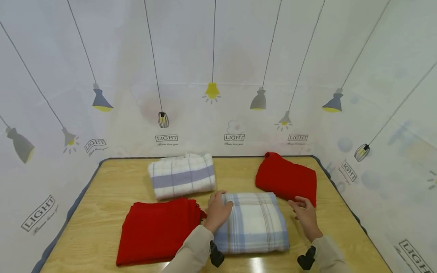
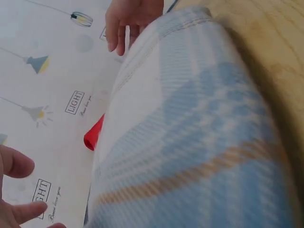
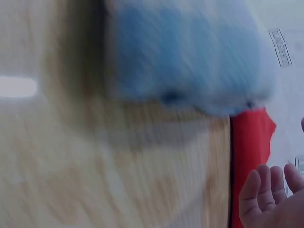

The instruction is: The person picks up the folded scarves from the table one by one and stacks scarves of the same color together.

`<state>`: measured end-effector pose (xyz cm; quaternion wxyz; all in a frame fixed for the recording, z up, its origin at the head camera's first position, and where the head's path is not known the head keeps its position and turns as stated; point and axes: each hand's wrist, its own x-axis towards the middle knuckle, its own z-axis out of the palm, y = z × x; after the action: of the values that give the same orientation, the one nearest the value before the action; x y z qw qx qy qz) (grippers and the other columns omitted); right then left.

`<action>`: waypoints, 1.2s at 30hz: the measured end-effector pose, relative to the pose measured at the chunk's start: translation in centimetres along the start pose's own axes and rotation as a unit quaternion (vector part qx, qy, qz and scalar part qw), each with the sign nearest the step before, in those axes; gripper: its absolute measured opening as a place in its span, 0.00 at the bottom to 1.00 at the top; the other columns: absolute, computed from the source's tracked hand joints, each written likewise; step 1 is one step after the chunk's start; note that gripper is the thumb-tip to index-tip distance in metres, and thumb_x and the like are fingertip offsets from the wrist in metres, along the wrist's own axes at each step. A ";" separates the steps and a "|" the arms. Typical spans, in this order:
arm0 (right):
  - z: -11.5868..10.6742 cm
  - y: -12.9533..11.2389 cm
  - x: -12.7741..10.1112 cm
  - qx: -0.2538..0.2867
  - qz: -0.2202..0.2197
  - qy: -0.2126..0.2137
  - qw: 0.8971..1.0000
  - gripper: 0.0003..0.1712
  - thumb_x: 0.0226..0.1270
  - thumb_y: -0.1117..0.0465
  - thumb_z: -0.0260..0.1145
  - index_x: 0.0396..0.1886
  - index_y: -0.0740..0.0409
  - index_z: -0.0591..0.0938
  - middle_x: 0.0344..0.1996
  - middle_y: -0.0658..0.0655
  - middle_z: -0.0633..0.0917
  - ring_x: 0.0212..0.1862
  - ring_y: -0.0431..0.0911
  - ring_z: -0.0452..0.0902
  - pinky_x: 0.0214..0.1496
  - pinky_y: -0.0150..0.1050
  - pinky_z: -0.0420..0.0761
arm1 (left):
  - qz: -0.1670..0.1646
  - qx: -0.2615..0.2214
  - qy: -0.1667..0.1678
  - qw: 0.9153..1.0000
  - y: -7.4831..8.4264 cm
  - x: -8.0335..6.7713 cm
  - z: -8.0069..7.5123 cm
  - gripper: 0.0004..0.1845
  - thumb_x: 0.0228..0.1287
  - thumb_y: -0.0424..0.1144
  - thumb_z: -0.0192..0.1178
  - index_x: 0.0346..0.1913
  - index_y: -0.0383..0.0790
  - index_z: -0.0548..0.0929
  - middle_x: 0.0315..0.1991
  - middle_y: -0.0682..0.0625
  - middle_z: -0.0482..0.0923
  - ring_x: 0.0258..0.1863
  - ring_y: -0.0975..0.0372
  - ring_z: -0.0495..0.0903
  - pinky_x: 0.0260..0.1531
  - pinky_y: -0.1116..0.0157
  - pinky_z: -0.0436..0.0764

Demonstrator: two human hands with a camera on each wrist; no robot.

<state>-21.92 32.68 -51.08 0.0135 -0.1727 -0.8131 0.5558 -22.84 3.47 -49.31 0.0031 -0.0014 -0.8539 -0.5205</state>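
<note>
A folded white-and-blue plaid blanket [image 1: 256,223] with thin tan stripes lies at the front middle of the table. Over its upper left edge is my left hand [image 1: 218,212], fingers loosely bent. The left wrist view shows those fingers [image 2: 23,209] apart from the cloth and holding nothing. Beyond the blanket's right side hovers my right hand [image 1: 305,216], also holding nothing. Its fingers [image 3: 266,185] are relaxed and slightly curved in the right wrist view. A folded red cloth [image 1: 286,176] lies just behind the right hand; whether they touch I cannot tell.
Left of the plaid blanket is another folded red cloth [image 1: 157,229] with a fringed edge. Behind sits a white folded cloth [image 1: 184,176] with a purple band. Lamp-printed white sheeting [image 1: 191,121] walls in the wooden table [image 1: 99,212] at the back and both sides.
</note>
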 end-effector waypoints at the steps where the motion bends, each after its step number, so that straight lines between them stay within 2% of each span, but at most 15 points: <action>1: -0.5 0.0 0.3 -0.005 -0.001 0.005 1.000 0.35 0.69 0.47 0.58 0.66 0.64 0.63 0.42 0.48 0.74 0.40 0.39 0.72 0.40 0.35 0.76 | 0.006 -0.003 -0.009 1.000 0.3 0.4 0.3 0.23 0.62 0.40 0.53 0.61 0.40 0.72 0.61 0.39 0.68 0.59 0.43 0.67 0.54 0.38 0.59; 4: -1.7 0.0 1.5 -0.018 -0.008 0.012 1.000 0.36 0.69 0.45 0.57 0.66 0.64 0.62 0.45 0.51 0.73 0.42 0.42 0.71 0.41 0.34 0.75 | 0.010 -0.009 -0.041 0.999 1.5 1.6 1.3 0.24 0.65 0.44 0.52 0.64 0.42 0.70 0.64 0.41 0.66 0.61 0.43 0.66 0.57 0.37 0.58; 10: -3.6 0.0 3.8 -0.063 -0.031 0.001 0.998 0.40 0.70 0.44 0.56 0.69 0.66 0.58 0.60 0.65 0.66 0.55 0.52 0.65 0.44 0.28 0.70 | 0.031 -0.044 -0.109 0.993 3.7 4.7 3.8 0.29 0.68 0.48 0.50 0.68 0.40 0.64 0.67 0.39 0.62 0.65 0.44 0.64 0.58 0.45 0.68; 12: -4.4 0.3 4.5 -0.078 -0.042 -0.005 0.996 0.41 0.70 0.45 0.56 0.71 0.67 0.57 0.63 0.68 0.63 0.59 0.56 0.63 0.48 0.33 0.71 | 0.045 -0.053 -0.133 0.989 4.2 5.8 5.0 0.31 0.68 0.49 0.49 0.70 0.39 0.62 0.68 0.39 0.61 0.66 0.45 0.62 0.60 0.46 0.68; 15: -5.8 0.9 5.6 -0.089 -0.056 -0.013 0.994 0.44 0.69 0.45 0.57 0.72 0.67 0.53 0.67 0.71 0.59 0.64 0.63 0.59 0.58 0.47 0.71 | 0.062 -0.058 -0.151 0.985 4.8 7.4 7.0 0.32 0.69 0.48 0.49 0.71 0.37 0.60 0.69 0.39 0.61 0.67 0.46 0.63 0.62 0.47 0.66; 17: -6.4 1.2 6.2 -0.093 -0.061 -0.013 0.994 0.45 0.69 0.46 0.58 0.73 0.69 0.52 0.70 0.72 0.55 0.67 0.65 0.54 0.65 0.57 0.63 | 0.059 -0.061 -0.155 0.984 5.2 8.2 8.2 0.32 0.69 0.48 0.49 0.72 0.38 0.59 0.70 0.41 0.61 0.68 0.47 0.62 0.64 0.48 0.65; 19: -6.8 1.5 6.9 -0.097 -0.068 -0.011 0.993 0.46 0.69 0.48 0.59 0.72 0.71 0.52 0.71 0.73 0.53 0.70 0.67 0.49 0.69 0.60 0.57 | 0.052 -0.057 -0.159 0.984 5.4 8.9 9.3 0.32 0.69 0.47 0.49 0.72 0.38 0.59 0.71 0.41 0.60 0.69 0.48 0.62 0.65 0.48 0.63; 21: -7.0 1.9 7.5 -0.116 -0.072 -0.006 0.991 0.46 0.68 0.48 0.60 0.72 0.72 0.52 0.72 0.73 0.50 0.72 0.67 0.45 0.70 0.61 0.52 | 0.047 -0.026 -0.168 0.984 5.2 9.5 10.4 0.33 0.69 0.47 0.50 0.72 0.39 0.58 0.72 0.42 0.59 0.70 0.48 0.60 0.66 0.49 0.62; 23: -7.0 2.2 8.0 -0.144 -0.077 0.001 0.987 0.46 0.68 0.49 0.60 0.72 0.73 0.52 0.72 0.74 0.48 0.73 0.67 0.41 0.71 0.62 0.49 | 0.059 0.020 -0.175 0.983 4.9 10.2 11.4 0.34 0.69 0.48 0.50 0.73 0.38 0.57 0.72 0.41 0.57 0.70 0.47 0.60 0.66 0.49 0.62; 25: -6.8 2.4 8.5 -0.162 -0.076 0.010 0.984 0.46 0.68 0.48 0.60 0.71 0.73 0.51 0.72 0.75 0.48 0.73 0.68 0.40 0.71 0.63 0.48 | 0.069 0.066 -0.181 0.979 4.3 10.8 12.4 0.35 0.69 0.50 0.50 0.73 0.39 0.55 0.73 0.41 0.55 0.70 0.47 0.60 0.66 0.50 0.63; 27: -6.4 2.4 9.0 -0.168 -0.073 0.011 0.983 0.47 0.67 0.48 0.60 0.72 0.72 0.50 0.71 0.75 0.48 0.72 0.68 0.40 0.71 0.63 0.48 | 0.068 0.088 -0.183 0.977 3.6 11.4 13.1 0.36 0.68 0.51 0.50 0.74 0.39 0.54 0.73 0.40 0.53 0.70 0.46 0.59 0.66 0.49 0.63; 32: -5.1 2.3 9.9 -0.152 -0.055 0.004 0.987 0.48 0.67 0.48 0.60 0.72 0.72 0.49 0.71 0.75 0.49 0.72 0.68 0.44 0.71 0.61 0.50 | 0.018 0.053 -0.207 0.977 2.3 12.0 14.1 0.37 0.68 0.48 0.51 0.73 0.35 0.53 0.73 0.37 0.51 0.71 0.44 0.55 0.67 0.48 0.60; 36: -4.6 2.4 10.2 -0.154 -0.048 0.005 0.987 0.46 0.67 0.50 0.60 0.71 0.73 0.52 0.70 0.76 0.53 0.70 0.68 0.49 0.70 0.61 0.52 | 0.007 0.042 -0.228 0.973 1.6 12.1 14.5 0.37 0.69 0.49 0.47 0.73 0.30 0.53 0.73 0.37 0.54 0.72 0.46 0.55 0.69 0.52 0.57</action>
<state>-29.87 40.61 -53.25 0.0179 -0.1361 -0.8963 0.4217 -35.01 17.02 -54.46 -0.1880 -0.1259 -0.8530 -0.4703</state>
